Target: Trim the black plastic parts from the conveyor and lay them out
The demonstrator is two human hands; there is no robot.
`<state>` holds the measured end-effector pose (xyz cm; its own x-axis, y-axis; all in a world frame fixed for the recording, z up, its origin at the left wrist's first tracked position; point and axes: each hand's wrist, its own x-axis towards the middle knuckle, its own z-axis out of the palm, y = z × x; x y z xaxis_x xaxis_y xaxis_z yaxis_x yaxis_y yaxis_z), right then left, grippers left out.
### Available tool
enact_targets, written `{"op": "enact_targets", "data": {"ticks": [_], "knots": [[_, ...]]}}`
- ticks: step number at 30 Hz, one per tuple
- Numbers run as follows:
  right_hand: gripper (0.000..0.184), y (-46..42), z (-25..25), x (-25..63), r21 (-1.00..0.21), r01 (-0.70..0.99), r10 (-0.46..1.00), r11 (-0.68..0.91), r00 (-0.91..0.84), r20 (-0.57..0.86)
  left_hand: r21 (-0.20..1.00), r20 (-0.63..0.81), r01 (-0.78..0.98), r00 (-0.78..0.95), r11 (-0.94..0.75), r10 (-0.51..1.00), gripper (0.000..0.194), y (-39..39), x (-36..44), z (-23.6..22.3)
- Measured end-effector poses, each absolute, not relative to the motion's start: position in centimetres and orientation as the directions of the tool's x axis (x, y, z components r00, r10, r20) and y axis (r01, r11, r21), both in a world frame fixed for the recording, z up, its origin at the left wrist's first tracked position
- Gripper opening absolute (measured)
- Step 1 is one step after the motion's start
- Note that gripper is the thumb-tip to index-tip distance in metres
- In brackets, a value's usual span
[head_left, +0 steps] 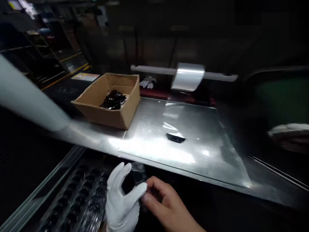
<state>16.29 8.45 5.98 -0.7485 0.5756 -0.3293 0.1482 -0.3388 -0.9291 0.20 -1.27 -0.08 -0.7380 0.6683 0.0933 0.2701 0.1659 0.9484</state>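
My left hand (123, 201), in a white glove, holds a small dark glossy piece (138, 172) between thumb and fingers, just off the table's front edge. Bare and closed in a pinch, my right hand (166, 203) meets the near edge of that piece. Whether its fingertips grip the piece itself or a film on it is blurred. A separate black glossy part (175, 138) with a slanted outline lies on the shiny metal table (149, 129), beyond both hands.
An open cardboard box (106, 114) with dark parts (114, 100) stands at the table's back left. A roll of clear film (188, 77) hangs on a white bar (154, 70) behind. Below left is a clear tray (95, 206) with rows of dark parts. A pale post (29, 93) slants at left.
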Motion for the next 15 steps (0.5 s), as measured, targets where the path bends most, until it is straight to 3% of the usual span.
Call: {"op": "enact_targets", "data": {"ticks": [4,8,11,15], "knots": [[0.042,6.8,1.3,14.7,-0.910,0.380,0.532,-0.168,-0.742,-0.408,0.973,-0.194,-0.045,-0.691,0.227,0.697,0.042,-5.4,1.2,-1.1],[0.040,4.9,-3.9,14.6,-0.841,0.523,0.304,0.137,-0.830,-0.467,0.866,-0.499,-0.322,-0.611,0.383,0.614,0.018,-8.8,1.4,-4.9],[0.044,4.2,-7.1,15.6,-0.784,0.569,0.263,0.248,-0.818,-0.511,0.762,-0.638,-0.451,-0.641,0.464,0.426,0.018,-12.5,-1.1,-9.4],[0.049,5.5,-9.6,17.1,-0.731,0.602,0.300,0.322,-0.797,-0.524,0.636,-0.713,-0.578,-0.694,0.512,0.101,0.024,-18.4,-7.3,-15.2]]}}
